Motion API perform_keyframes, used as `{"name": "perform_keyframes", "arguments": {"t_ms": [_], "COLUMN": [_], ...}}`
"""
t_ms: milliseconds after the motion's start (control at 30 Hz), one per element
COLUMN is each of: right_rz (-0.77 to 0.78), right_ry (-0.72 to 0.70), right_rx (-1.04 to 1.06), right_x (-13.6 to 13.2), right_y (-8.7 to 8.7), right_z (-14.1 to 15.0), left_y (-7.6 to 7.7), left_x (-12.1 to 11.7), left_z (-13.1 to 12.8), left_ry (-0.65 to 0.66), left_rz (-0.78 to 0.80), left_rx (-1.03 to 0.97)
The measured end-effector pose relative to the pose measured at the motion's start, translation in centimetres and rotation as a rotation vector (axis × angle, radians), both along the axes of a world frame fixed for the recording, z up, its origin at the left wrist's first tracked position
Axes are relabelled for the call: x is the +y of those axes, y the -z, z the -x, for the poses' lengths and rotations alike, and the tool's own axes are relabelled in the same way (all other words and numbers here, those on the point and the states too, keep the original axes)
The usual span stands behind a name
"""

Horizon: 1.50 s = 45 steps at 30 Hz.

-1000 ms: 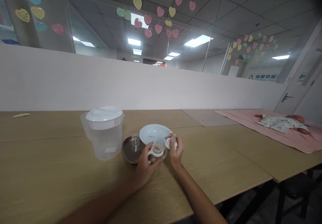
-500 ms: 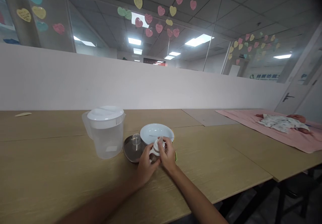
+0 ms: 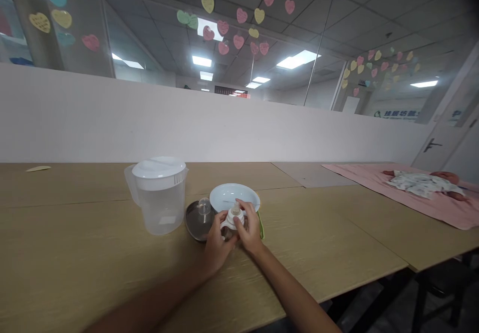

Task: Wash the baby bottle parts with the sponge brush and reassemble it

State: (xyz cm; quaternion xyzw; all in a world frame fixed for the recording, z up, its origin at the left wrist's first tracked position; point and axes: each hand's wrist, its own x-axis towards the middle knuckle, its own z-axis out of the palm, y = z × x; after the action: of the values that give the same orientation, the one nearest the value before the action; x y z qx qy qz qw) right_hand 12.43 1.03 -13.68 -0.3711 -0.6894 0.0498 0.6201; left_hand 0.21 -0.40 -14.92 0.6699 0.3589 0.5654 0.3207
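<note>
A small baby bottle with white handles and a teat top stands on the wooden table in front of me. My left hand grips its body from the left. My right hand is closed round the teat collar on top. Just behind the bottle sits a white bowl. To its left lies a dark metal dish with a clear cap standing on it.
A clear lidded pitcher stands left of the dish. A green-edged thing pokes out under the bowl. Far right, a baby doll lies on a pink blanket. A white partition wall runs behind the table.
My right hand brought the teat top from beside the bottle onto its neck and now wraps round it. The left hand has stayed on the bottle.
</note>
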Motion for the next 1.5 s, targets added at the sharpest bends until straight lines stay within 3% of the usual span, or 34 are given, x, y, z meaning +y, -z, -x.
{"name": "perform_keyframes", "arguments": {"t_ms": [300,733,967,1200,1500], "right_rz": [0.101,0.045,0.158,0.09,0.073], "right_ry": [-0.155,-0.056,-0.167,-0.145,-0.199], "right_rx": [0.137,0.147,0.219,0.107,0.138], "right_x": [0.5,0.8,1.4,0.5,0.6], "right_y": [0.7,0.7,1.1,0.0,-0.4], "right_z": [-0.3,-0.4,-0.5,-0.2,0.0], "left_y": [-0.5,0.0,0.1,0.1,0.5], "left_x": [-0.4,-0.1,0.0,0.0,0.2], "left_z": [-0.1,0.2,0.2,0.3,0.1], "left_ry": [-0.015,-0.025,-0.023,-0.009,-0.043], "left_rz": [0.015,0.004,0.015,-0.009,-0.076], "left_rx": [-0.011,0.019,0.039,0.047,0.083]}}
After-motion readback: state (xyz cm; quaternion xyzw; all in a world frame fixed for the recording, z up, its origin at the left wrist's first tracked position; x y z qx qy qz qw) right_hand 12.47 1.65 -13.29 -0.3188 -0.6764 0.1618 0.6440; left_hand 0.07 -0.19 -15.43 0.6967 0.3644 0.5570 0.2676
